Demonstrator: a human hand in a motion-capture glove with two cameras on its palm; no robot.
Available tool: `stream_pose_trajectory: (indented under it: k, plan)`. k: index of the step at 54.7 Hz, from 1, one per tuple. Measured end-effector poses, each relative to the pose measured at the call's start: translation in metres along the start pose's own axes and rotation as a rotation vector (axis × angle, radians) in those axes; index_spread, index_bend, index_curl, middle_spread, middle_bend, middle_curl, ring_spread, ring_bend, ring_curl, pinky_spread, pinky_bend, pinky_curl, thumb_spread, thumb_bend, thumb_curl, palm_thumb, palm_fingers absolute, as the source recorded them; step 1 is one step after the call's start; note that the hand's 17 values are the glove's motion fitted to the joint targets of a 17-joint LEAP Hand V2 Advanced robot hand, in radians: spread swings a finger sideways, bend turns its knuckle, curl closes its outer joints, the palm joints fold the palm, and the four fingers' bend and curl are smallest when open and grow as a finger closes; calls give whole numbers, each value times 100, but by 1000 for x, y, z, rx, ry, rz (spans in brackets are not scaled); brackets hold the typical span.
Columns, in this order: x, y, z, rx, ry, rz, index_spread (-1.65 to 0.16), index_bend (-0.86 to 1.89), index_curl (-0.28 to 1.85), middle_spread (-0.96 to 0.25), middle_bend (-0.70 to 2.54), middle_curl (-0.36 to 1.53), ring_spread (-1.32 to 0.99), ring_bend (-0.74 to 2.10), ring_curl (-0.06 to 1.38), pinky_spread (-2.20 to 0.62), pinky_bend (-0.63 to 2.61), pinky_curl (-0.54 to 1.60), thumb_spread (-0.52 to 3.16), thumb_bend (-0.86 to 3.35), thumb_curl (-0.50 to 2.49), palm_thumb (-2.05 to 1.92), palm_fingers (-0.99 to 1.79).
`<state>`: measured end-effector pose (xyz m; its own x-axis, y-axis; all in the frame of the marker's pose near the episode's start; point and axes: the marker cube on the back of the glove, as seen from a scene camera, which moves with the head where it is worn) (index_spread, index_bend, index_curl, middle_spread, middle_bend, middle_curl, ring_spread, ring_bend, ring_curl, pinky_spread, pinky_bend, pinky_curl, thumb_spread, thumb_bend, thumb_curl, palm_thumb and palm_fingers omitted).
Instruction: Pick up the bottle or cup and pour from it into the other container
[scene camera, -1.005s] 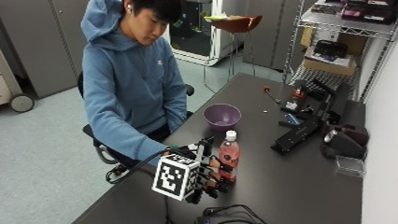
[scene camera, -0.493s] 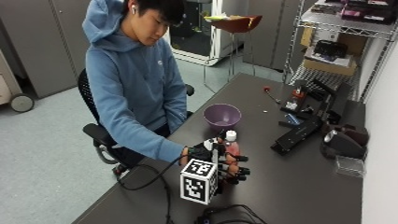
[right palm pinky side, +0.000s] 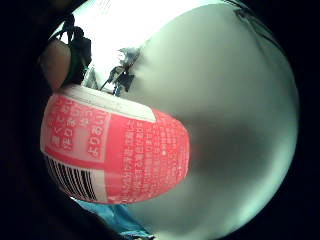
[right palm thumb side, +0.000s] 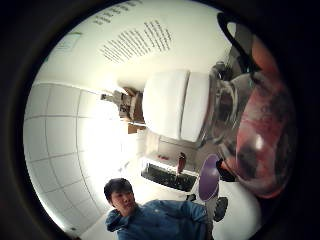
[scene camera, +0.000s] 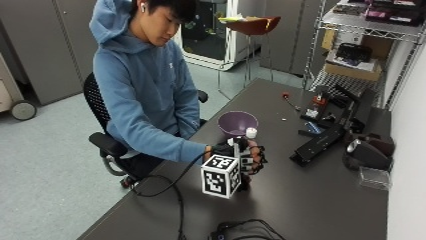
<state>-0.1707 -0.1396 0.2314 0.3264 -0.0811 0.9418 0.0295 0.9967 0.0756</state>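
From the outside view I see a person in a blue hoodie (scene camera: 140, 95) seated at the left side of a dark table (scene camera: 319, 200), with the gloved right hand (scene camera: 245, 156) raised just above the tabletop near its left edge. The hand's fingers are curled around a small bottle (scene camera: 249, 150); only its white cap (scene camera: 251, 132) and a little of the body show past the glove. The cap leans toward the purple bowl (scene camera: 237, 123), which sits on the table just beyond the hand, on the far side of it.

In the little finger side palm view the bottle's pink label (right palm pinky side: 117, 150) with a barcode fills much of the frame, close against my palm. In the thumb side palm view I see the white cap (right palm thumb side: 172, 111), the clear neck and reddish contents, with the purple bowl (right palm thumb side: 209, 177) past the bottle.

Farther right on the table lie black devices (scene camera: 319, 142) and a clear plastic box (scene camera: 374, 176); a wire shelf rack (scene camera: 359, 45) stands at the far right.
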Motion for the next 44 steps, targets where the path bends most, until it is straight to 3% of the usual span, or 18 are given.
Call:
stream_pose_trajectory:
  k: [25, 44]
  plan:
    - [-100, 5, 28, -297, 631, -149, -15, 14, 37, -5, 30, 46, -13, 44, 40, 2, 18, 33, 30, -3, 64, 110, 102]
    - [-138, 20, 76, -561, 1306, -256, -15, 14, 37, -6, 27, 48, -14, 42, 42, 0, 18, 32, 28, -3, 68, 110, 103]
